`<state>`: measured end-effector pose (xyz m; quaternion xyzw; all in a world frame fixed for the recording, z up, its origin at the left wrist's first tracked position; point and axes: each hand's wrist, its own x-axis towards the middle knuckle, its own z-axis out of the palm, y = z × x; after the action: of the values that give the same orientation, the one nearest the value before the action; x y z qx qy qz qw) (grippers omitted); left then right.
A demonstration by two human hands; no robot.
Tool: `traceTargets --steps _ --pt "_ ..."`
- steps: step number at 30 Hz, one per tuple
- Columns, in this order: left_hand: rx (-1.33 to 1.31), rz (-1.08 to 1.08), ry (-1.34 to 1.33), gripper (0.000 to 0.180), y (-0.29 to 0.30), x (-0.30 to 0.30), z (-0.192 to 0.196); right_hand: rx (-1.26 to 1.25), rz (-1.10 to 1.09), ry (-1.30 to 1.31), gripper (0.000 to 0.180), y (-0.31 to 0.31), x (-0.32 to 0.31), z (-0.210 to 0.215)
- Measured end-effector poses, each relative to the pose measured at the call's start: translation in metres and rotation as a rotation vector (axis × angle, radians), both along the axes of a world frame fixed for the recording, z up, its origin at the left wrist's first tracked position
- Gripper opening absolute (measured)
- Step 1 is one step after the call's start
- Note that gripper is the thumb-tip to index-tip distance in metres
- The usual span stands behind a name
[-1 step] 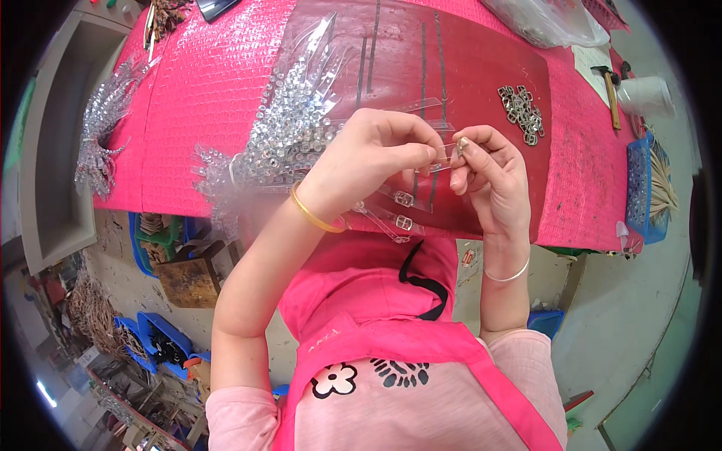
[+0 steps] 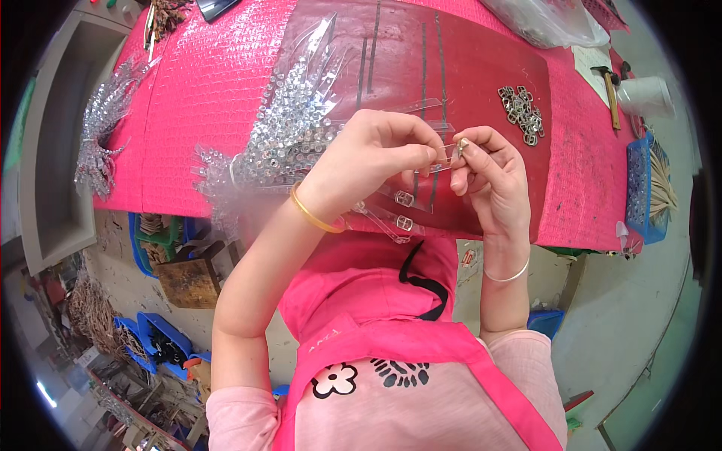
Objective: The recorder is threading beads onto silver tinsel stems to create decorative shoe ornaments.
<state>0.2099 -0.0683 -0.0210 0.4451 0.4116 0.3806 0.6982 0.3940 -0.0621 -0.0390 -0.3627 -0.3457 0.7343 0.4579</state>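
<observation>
**Small buckle, thin strap: easy to drop or misfeed**

Both hands meet above the near edge of the pink bench (image 2: pixel 210 90). The left hand (image 2: pixel 372 161) is closed in a pinch on the end of a clear strap (image 2: pixel 444 154), thumb and fingers tight on it. The right hand (image 2: pixel 489 177) is curled, its fingertips pinching a small metal buckle (image 2: pixel 463 143) right at the strap's tip.

The buckle is tiny and held only by fingertips; a slight slip could, I think, send it over the bench edge into the lap or to the floor. The strap is clear and limp, so its end may bend or miss the slot if it is pushed at an angle.

More clear straps (image 2: pixel 402 210) with buckles hang off the edge under the wrists, and a forearm could sweep them off. The finished pile (image 2: pixel 293 128) lies just beside the left hand, while the loose buckles (image 2: pixel 523 113) sit well apart.
</observation>
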Motion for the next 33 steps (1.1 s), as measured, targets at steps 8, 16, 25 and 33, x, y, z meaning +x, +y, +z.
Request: traceTargets --steps 8,16,25,33 --pt "0.047 0.003 0.129 0.014 -0.005 0.005 0.002 0.036 -0.003 -0.101 0.01 -0.009 -0.007 0.008" --pt "0.157 -0.03 0.295 0.015 -0.012 -0.009 0.008 0.127 -0.005 -0.217 0.009 -0.018 -0.01 0.006" --pt "0.386 0.163 0.428 0.017 -0.038 -0.011 0.007 0.424 -0.122 -0.562 0.006 -0.033 -0.022 0.006" --pt "-0.116 0.143 0.042 0.019 -0.064 -0.017 0.0 0.544 0.08 -0.634 0.015 -0.036 -0.032 0.005"
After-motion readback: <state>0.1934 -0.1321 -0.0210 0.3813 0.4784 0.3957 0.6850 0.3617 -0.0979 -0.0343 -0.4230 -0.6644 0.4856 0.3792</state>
